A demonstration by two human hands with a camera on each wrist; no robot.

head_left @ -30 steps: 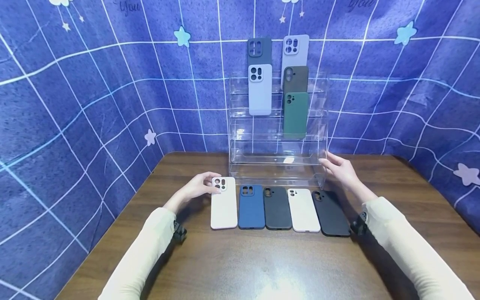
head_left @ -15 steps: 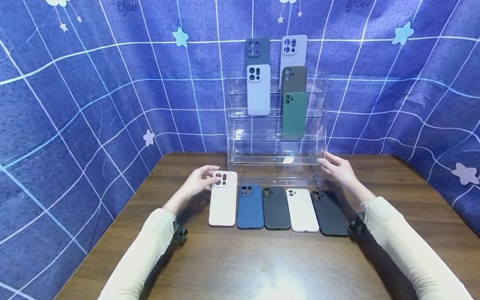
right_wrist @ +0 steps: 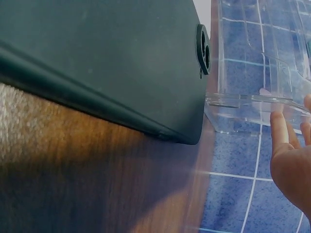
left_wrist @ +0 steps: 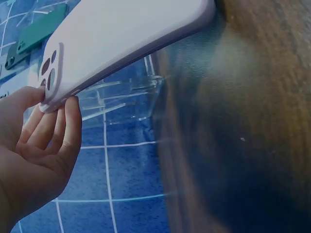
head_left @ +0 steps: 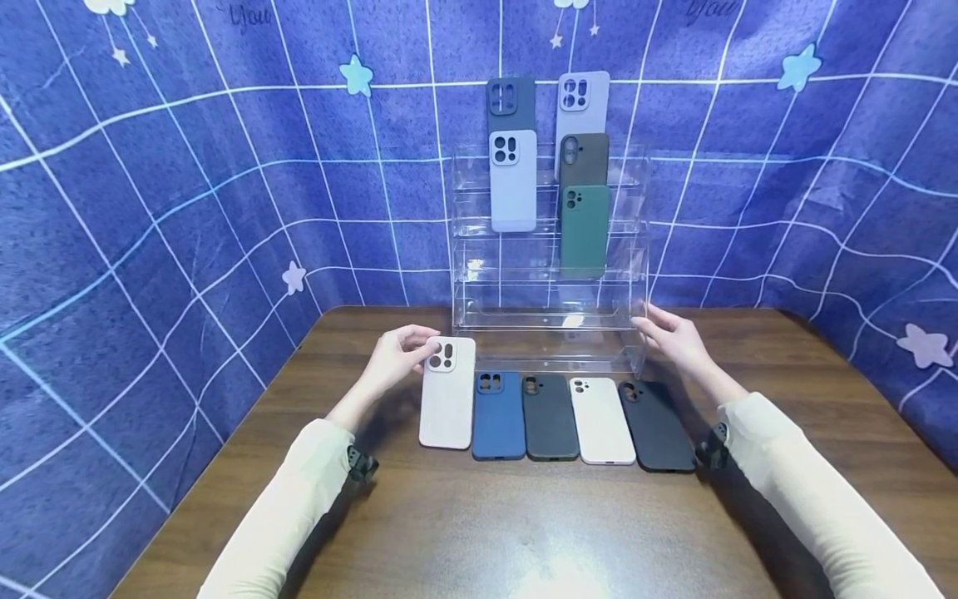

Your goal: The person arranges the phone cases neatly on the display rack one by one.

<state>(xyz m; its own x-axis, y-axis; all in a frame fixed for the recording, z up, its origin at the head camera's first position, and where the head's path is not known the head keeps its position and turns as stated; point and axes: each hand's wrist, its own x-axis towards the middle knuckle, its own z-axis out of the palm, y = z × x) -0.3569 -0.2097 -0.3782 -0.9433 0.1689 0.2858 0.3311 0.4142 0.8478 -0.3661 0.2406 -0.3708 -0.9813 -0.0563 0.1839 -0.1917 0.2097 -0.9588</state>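
Observation:
My left hand (head_left: 395, 359) pinches a pale pinkish-white phone case (head_left: 447, 399) at its upper left corner, beside the camera cutouts. The case's top end is raised off the table. In the left wrist view, the thumb lies on the face of the case and the fingers are behind it. At the right side of a clear stepped display rack (head_left: 550, 363), my right hand (head_left: 677, 339) holds the edge of the side panel between thumb and fingers. A black phone case (right_wrist: 107, 63) fills much of the right wrist view, below that hand.
In a row on the wooden table (head_left: 479, 532) lie a blue case (head_left: 499, 420), a dark grey case (head_left: 551, 424) and a white case (head_left: 604, 428), left of the black one. The rack bears several cases, including a green case (head_left: 585, 237) and a light blue case (head_left: 513, 195).
My left hand has lifted the top end of the pale case and moved it slightly away from me, toward the rack. The right hand stays at the rack's side.

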